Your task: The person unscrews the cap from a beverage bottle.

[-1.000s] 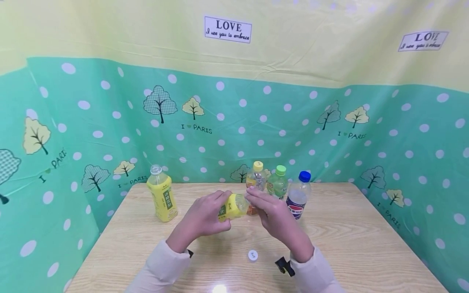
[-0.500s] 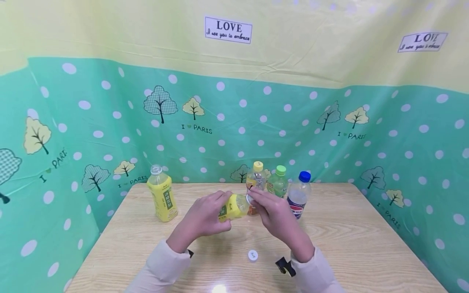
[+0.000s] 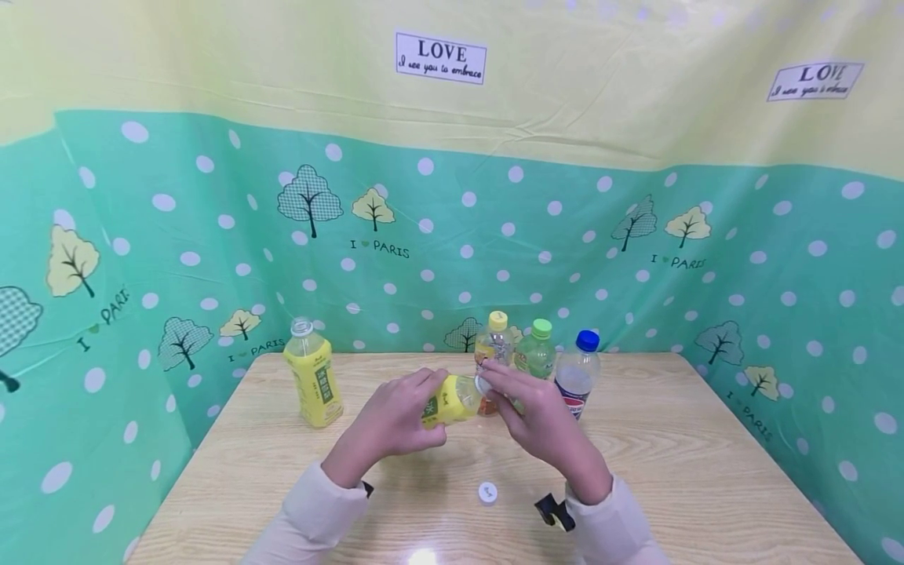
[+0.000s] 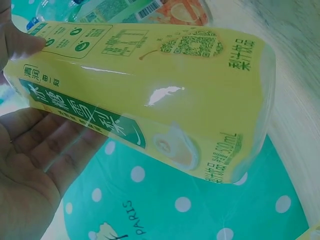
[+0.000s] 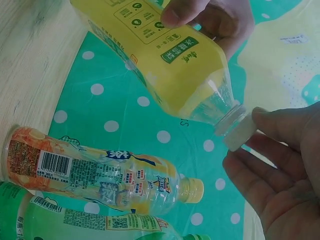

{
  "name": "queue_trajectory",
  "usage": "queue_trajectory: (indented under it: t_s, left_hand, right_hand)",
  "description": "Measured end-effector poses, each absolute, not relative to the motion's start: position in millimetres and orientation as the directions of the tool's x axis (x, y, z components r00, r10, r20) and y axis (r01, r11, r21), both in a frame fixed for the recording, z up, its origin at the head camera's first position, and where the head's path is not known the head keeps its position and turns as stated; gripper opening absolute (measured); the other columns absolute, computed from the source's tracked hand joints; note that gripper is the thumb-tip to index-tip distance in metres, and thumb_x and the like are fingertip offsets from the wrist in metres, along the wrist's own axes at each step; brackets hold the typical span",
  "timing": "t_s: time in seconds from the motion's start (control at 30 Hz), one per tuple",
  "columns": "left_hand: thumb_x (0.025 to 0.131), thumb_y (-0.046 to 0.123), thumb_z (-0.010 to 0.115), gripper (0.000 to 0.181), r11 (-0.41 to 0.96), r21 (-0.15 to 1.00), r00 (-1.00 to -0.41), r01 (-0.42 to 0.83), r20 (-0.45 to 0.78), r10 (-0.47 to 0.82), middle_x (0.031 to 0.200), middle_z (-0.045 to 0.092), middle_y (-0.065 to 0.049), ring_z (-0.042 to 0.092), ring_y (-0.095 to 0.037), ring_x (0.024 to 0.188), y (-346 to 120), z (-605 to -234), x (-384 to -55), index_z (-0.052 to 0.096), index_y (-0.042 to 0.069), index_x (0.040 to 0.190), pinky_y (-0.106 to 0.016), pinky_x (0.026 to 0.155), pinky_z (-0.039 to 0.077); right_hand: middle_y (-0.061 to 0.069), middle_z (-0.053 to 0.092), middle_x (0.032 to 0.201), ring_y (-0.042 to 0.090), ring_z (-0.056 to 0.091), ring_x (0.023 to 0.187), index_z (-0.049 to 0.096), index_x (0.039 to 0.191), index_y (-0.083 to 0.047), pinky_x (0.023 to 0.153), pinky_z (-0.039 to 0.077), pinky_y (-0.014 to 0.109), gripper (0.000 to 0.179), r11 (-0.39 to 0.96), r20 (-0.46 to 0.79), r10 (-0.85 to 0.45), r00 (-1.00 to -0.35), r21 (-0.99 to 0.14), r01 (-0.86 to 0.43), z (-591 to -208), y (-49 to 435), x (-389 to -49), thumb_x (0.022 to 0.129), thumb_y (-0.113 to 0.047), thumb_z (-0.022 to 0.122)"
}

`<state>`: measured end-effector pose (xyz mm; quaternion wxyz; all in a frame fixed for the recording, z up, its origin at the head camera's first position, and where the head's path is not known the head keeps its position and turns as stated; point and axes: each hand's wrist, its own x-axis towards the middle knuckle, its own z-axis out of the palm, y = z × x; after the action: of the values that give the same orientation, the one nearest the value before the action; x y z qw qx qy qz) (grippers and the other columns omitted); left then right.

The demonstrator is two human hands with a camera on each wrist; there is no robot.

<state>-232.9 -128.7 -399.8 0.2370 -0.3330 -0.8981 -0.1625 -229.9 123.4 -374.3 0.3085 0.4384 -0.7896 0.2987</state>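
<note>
Fingers of the right hand: pinching, together with the thumb, one round white plastic cap. Cap located at the neck of a square-sided clear plastic bottle with yellow label; whether its thread is engaged cannot be told.

Left hand: thumb on one face of that bottle, remaining fingers under another, gripping it about the label. Bottle held off the table, tilted nearly flat, neck toward the right hand.

Remaining items, all on the light wood-grain table:
- One second white cap, lying near the front, below and between the hands.
- One matching yellow-labelled bottle, upright, mouth open, at the person's left.
- One clear bottle with yellow cap and orange label, upright, behind the hands.
- One green bottle with bright green cap, upright, just beside it.
- One clear bottle with blue cap and dark blue label, upright, rightmost.

Backdrop: teal-and-yellow dotted curtain.
</note>
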Motion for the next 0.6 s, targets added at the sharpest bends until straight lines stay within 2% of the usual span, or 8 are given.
queue_trajectory:
  t_s: [0.13, 0.3, 0.6]
  left_hand:
    - [0.068, 0.029, 0.079, 0.072, 0.72, 0.135, -0.66, 0.681, 0.54, 0.523, 0.104, 0.067, -0.001, 0.053, -0.006, 0.073, -128.2, -400.4, -233.3, 0.062, 0.002, 0.133, -0.019, 0.059, 0.048]
    - [0.069, 0.029, 0.079, 0.071, 0.725, 0.131, -0.664, 0.676, 0.535, 0.523, 0.105, 0.067, -0.001, 0.054, -0.007, 0.074, -128.1, -400.5, -233.7, 0.062, 0.004, 0.133, -0.02, 0.06, 0.048]
    - [0.071, 0.029, 0.079, 0.072, 0.724, 0.141, -0.682, 0.675, 0.495, 0.539, 0.11, 0.067, -0.003, 0.054, -0.007, 0.075, -129.4, -397.8, -232.4, 0.061, 0.003, 0.136, -0.02, 0.062, 0.049]
  right_hand:
    - [0.018, 0.069, 0.126, 0.031, 0.067, 0.118, 0.072, 0.122, 0.003, 0.095, 0.056, 0.036, 0.035, 0.461, 0.745, -0.5, -0.442, -0.203, -0.864, -374.4, 122.9, -230.0, 0.087, 0.005, 0.076]
    - [0.017, 0.07, 0.125, 0.029, 0.068, 0.118, 0.072, 0.122, 0.001, 0.094, 0.056, 0.035, 0.036, 0.472, 0.732, -0.515, -0.446, -0.192, -0.86, -375.6, 122.8, -230.1, 0.086, 0.008, 0.075]
    - [0.015, 0.073, 0.119, 0.029, 0.07, 0.113, 0.077, 0.108, 0.001, 0.095, 0.055, 0.031, 0.033, 0.375, 0.746, -0.559, -0.362, -0.161, -0.913, -372.3, 126.6, -230.2, 0.079, 0.017, 0.076]
